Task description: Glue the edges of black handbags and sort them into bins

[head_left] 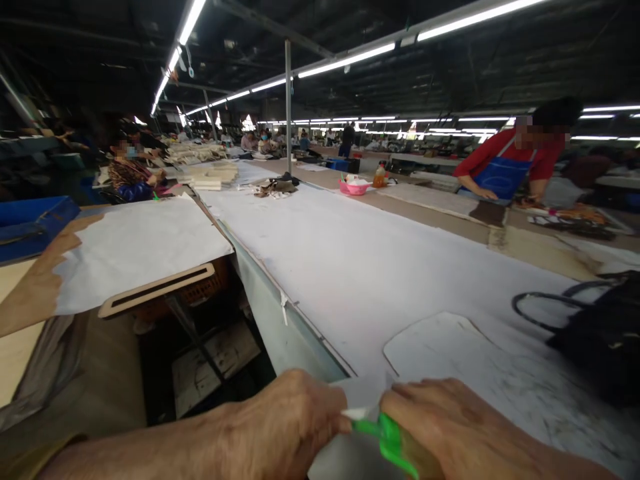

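My left hand (287,427) is closed at the near edge of a long cutting table (350,267) spread with white fabric, pinching the fabric's near edge. My right hand (450,427) is closed round green-handled scissors (387,440), whose handle shows between the two hands; the blades are hidden. A white pattern piece (440,347) lies flat on the fabric just beyond my right hand.
A black bag (600,333) sits on the table at the right. A side table (125,260) with white paper and a wooden template stands at left, with a gap between. A person in red with a blue apron (505,167) works at the far right. Pink bowls (355,187) sit far off.
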Action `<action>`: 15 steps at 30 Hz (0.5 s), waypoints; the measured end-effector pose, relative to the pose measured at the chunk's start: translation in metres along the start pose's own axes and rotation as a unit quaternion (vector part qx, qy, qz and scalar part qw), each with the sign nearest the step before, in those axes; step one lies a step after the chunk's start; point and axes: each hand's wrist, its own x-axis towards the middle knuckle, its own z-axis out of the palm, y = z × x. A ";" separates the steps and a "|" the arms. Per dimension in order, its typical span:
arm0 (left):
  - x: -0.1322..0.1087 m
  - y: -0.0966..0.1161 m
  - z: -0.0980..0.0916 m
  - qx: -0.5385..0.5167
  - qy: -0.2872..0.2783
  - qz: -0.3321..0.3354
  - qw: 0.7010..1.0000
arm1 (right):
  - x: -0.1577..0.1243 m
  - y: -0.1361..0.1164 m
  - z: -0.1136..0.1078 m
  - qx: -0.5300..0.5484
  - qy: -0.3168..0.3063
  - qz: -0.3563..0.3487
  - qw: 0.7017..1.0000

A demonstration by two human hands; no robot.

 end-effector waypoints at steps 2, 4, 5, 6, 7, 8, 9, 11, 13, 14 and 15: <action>0.002 0.003 -0.004 -0.030 -0.012 -0.051 0.998 | 0.003 0.002 0.003 -0.087 0.036 -0.042 0.995; 0.006 0.004 -0.008 -0.094 -0.026 -0.094 0.991 | 0.009 0.005 0.009 -0.140 0.104 -0.087 0.981; 0.007 0.003 -0.010 -0.135 -0.033 -0.114 0.984 | 0.012 0.006 0.011 -0.168 0.138 -0.111 0.970; 0.009 0.002 -0.011 -0.178 -0.041 -0.133 0.974 | 0.014 0.007 0.012 -0.199 0.170 -0.133 0.956; 0.010 0.000 -0.013 -0.217 -0.045 -0.149 0.964 | 0.016 0.009 0.011 -0.231 0.190 -0.150 0.942; 0.010 -0.003 -0.014 -0.250 -0.048 -0.163 0.953 | 0.017 0.012 0.010 -0.263 0.201 -0.161 0.930; 0.010 -0.007 -0.016 -0.274 -0.047 -0.177 0.944 | 0.017 0.015 0.008 -0.296 0.205 -0.164 0.919; 0.007 -0.017 -0.019 -0.306 -0.020 -0.210 0.928 | 0.013 0.028 0.003 -0.338 0.208 -0.150 0.906; 0.002 -0.028 -0.022 -0.335 0.039 -0.249 0.908 | 0.008 0.044 -0.001 -0.338 0.207 -0.130 0.909; 0.000 -0.033 -0.023 -0.350 0.074 -0.261 0.896 | 0.006 0.051 -0.001 -0.319 0.208 -0.121 0.917; -0.001 -0.038 -0.024 -0.366 0.105 -0.265 0.886 | 0.004 0.057 -0.001 -0.287 0.204 -0.110 0.930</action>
